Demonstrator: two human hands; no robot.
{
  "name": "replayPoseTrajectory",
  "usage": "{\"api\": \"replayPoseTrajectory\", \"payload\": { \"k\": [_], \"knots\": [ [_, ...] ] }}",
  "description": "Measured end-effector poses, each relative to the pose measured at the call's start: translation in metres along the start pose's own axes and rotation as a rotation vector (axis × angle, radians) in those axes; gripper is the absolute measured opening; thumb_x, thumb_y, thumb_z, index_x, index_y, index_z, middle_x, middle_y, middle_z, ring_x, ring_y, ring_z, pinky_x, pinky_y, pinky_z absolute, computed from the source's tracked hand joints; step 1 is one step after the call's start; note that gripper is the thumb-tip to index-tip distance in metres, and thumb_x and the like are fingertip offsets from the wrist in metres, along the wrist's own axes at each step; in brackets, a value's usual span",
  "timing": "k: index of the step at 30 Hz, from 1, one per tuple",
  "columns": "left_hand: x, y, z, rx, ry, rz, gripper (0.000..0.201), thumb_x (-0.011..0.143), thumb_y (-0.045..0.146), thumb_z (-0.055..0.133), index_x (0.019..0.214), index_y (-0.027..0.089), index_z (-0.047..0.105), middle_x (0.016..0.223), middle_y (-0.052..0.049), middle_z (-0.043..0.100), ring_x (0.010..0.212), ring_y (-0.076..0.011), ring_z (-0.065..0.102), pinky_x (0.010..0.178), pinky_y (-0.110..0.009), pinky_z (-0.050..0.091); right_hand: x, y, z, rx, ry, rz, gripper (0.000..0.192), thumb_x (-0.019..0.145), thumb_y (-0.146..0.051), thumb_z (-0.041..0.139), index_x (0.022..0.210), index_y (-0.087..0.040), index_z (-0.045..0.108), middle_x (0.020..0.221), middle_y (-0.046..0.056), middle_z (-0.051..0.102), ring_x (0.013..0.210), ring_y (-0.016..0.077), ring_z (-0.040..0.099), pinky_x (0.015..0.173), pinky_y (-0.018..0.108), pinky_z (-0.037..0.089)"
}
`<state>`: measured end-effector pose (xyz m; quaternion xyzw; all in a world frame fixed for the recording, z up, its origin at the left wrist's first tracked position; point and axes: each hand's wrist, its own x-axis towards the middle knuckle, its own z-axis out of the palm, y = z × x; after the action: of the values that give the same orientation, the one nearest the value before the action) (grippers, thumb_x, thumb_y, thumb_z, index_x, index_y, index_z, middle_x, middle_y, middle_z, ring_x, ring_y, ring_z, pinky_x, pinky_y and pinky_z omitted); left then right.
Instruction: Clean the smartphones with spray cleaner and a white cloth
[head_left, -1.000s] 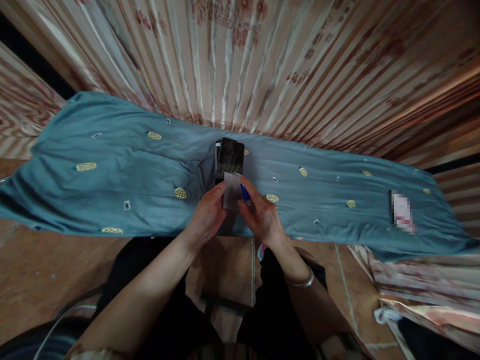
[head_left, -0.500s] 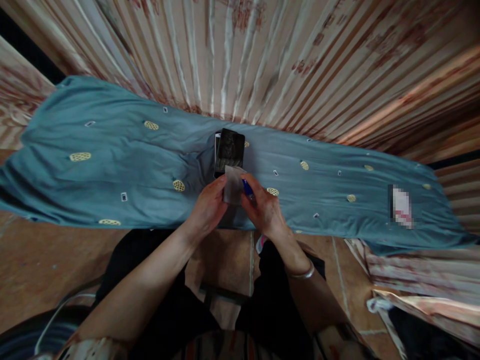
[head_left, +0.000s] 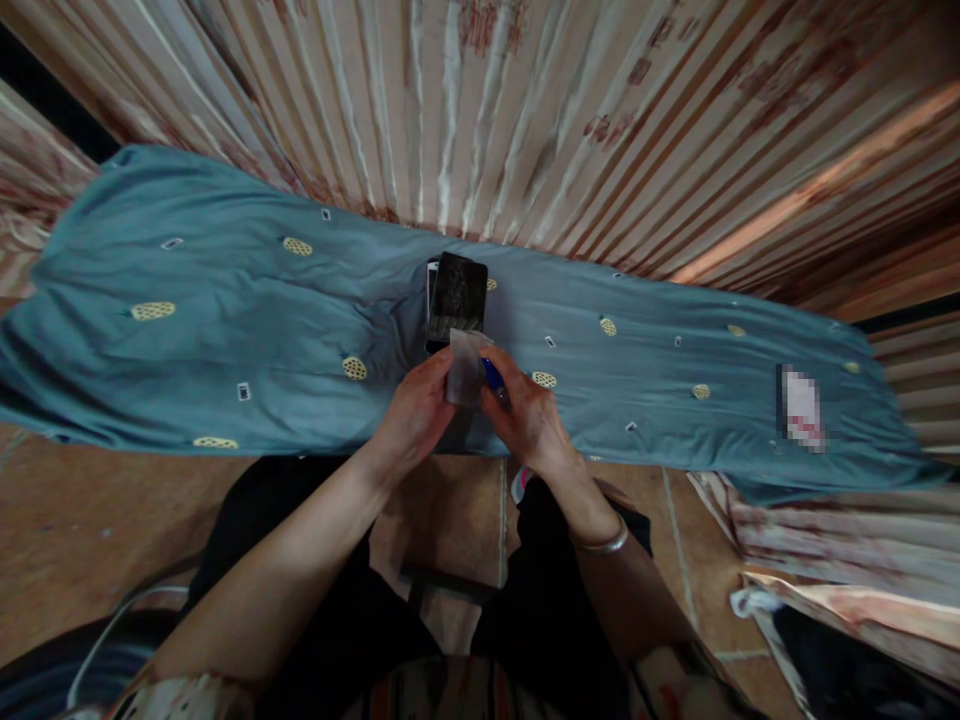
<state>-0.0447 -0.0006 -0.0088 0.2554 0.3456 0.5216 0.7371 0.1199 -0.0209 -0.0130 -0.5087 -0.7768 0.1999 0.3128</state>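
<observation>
Near the front edge of the blue-green cloth, my left hand [head_left: 420, 405] is closed on the left side of a thin greyish-white sheet [head_left: 466, 368]; I cannot tell whether it is paper or fabric. My right hand [head_left: 527, 410] is closed around a small blue object [head_left: 493, 373], most of it hidden by the fingers, beside the sheet's right edge. Just beyond the sheet, a dark smartphone [head_left: 460, 287] with a smudged or cracked-looking screen lies partly over a white-edged device [head_left: 433, 285]. The sheet's top edge overlaps the lower end of the dark phone in view.
The blue-green pineapple-print cloth [head_left: 225, 350] covers a long narrow surface. A blurred-out white and red item [head_left: 802, 405] lies at its right end. Pleated curtains [head_left: 480, 120] hang behind. Tiled floor [head_left: 90, 520] and a pale cable [head_left: 97, 650] show below.
The view has shifted very slightly. Both hands keep their hold on the sheet and the blue object, and the stacked phones stay in place.
</observation>
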Motion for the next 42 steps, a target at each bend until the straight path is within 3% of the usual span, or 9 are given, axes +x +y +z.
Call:
{"api": "replayPoseTrajectory", "payload": {
  "k": [8,16,18,23,30,34,37,40,42],
  "knots": [
    [-0.003,0.007,0.008,-0.013,0.048,-0.026,0.03,0.102,0.023,0.05,0.09,0.018,0.077,0.108,-0.01,0.082,0.127,-0.0263,0.069,0.11,-0.039,0.054,0.001,-0.003,-0.009,0.015,0.008,0.042,0.052,0.103,-0.031,0.052,0.154,-0.02,0.052,0.134,0.011,0.078,0.103,0.025,0.08,0.092,0.038,0.065],
    [-0.002,0.014,-0.005,-0.004,0.077,-0.029,0.027,0.103,0.03,0.054,0.101,0.017,0.077,0.109,-0.009,0.082,0.126,-0.0249,0.07,0.11,-0.04,0.057,-0.005,0.017,-0.021,-0.063,-0.025,0.166,0.068,0.098,-0.029,0.052,0.162,-0.011,0.039,0.098,0.009,0.082,0.065,0.0219,0.071,0.071,0.035,0.059],
    [-0.001,0.016,-0.011,-0.004,0.089,0.009,0.026,0.103,0.031,0.054,0.103,0.019,0.077,0.11,-0.008,0.082,0.126,-0.0253,0.071,0.108,-0.041,0.058,-0.009,0.024,-0.018,-0.114,-0.05,0.178,0.066,0.096,-0.028,0.053,0.159,-0.01,0.043,0.092,0.009,0.081,0.072,0.0246,0.074,0.075,0.036,0.06],
    [-0.001,0.015,-0.017,0.023,0.08,0.033,0.021,0.1,0.036,0.06,0.1,0.022,0.077,0.104,-0.007,0.082,0.121,-0.0271,0.073,0.104,-0.043,0.061,-0.012,0.03,-0.004,-0.29,-0.139,0.192,0.054,0.097,-0.027,0.058,0.147,-0.007,0.057,0.11,0.021,0.079,0.103,0.0348,0.076,0.09,0.047,0.062],
    [0.0,0.005,-0.014,-0.001,0.095,-0.017,0.021,0.098,0.035,0.063,0.101,0.02,0.077,0.101,-0.007,0.081,0.115,-0.0251,0.074,0.099,-0.039,0.063,-0.007,0.023,0.003,-0.278,-0.204,0.106,0.049,0.096,-0.023,0.068,0.143,-0.014,0.062,0.129,0.02,0.075,0.119,0.0349,0.07,0.105,0.051,0.059],
    [-0.002,0.008,-0.01,0.0,0.039,-0.091,0.023,0.1,0.034,0.059,0.104,0.021,0.078,0.105,-0.007,0.081,0.114,-0.0278,0.075,0.098,-0.043,0.064,-0.005,0.028,-0.01,-0.122,-0.053,0.093,0.037,0.102,-0.025,0.053,0.134,-0.013,0.068,0.129,0.021,0.075,0.122,0.0329,0.071,0.108,0.049,0.057],
    [-0.003,0.012,-0.004,-0.016,0.006,-0.124,0.024,0.099,0.033,0.059,0.11,0.021,0.078,0.111,-0.008,0.08,0.11,-0.0281,0.076,0.099,-0.046,0.064,-0.003,0.027,-0.016,0.097,0.114,0.21,0.039,0.107,-0.039,0.045,0.109,-0.018,0.077,0.102,0.013,0.08,0.104,0.0294,0.076,0.1,0.045,0.059],
    [-0.004,0.014,0.003,-0.046,0.002,-0.147,0.026,0.098,0.032,0.06,0.113,0.02,0.078,0.112,-0.008,0.08,0.11,-0.0273,0.076,0.101,-0.046,0.064,-0.001,0.021,-0.01,0.511,0.143,0.425,0.058,0.104,-0.066,0.047,0.085,-0.021,0.077,0.076,0.007,0.077,0.086,0.0286,0.078,0.09,0.043,0.063],
    [-0.004,0.013,0.008,-0.047,-0.005,-0.157,0.027,0.096,0.033,0.062,0.114,0.02,0.077,0.113,-0.008,0.08,0.112,-0.0278,0.075,0.101,-0.046,0.064,0.002,0.016,-0.001,0.867,0.145,0.494,0.061,0.095,-0.077,0.055,0.094,-0.021,0.08,0.087,0.008,0.082,0.095,0.0294,0.079,0.095,0.044,0.063]
  ]
}}
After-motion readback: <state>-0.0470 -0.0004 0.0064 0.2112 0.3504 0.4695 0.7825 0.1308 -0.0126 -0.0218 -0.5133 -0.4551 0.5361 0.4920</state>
